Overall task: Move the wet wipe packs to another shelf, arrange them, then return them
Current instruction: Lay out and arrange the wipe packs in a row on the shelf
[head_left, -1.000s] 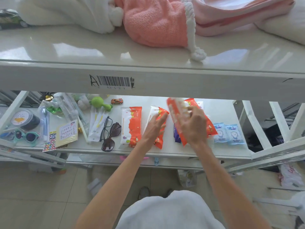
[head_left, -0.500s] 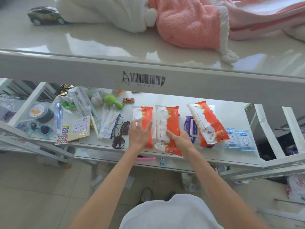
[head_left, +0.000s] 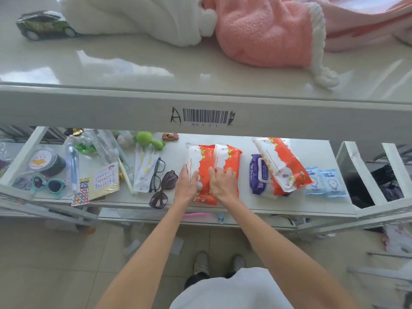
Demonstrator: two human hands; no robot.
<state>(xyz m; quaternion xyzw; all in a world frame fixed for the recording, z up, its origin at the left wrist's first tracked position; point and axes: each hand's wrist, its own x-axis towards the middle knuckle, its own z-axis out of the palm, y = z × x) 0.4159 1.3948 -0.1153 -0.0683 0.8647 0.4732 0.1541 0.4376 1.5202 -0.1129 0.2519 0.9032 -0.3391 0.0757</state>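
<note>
Two orange-and-white wet wipe packs lie side by side on the lower shelf (head_left: 301, 208): the left pack (head_left: 197, 159) and the right pack (head_left: 227, 158), touching each other. My left hand (head_left: 186, 186) rests flat on the left pack's near end. My right hand (head_left: 221, 182) presses flat on the right pack. A third orange-and-white pack (head_left: 282, 166) leans on a purple wipe pack (head_left: 257, 175) further right. Two small blue sachets (head_left: 325, 181) lie at the far right.
Two pairs of glasses (head_left: 161, 181), stickers, toy sunglasses (head_left: 48, 185), a green toy (head_left: 147, 139) and a small toy car (head_left: 170, 137) crowd the shelf's left half. The upper shelf (head_left: 133, 68) holds pink and white towels (head_left: 263, 30) and a dark toy car (head_left: 45, 24).
The right hand let go of the third pack, which now leans on the purple pack. Both hands came down on the two left packs and pushed them together.
</note>
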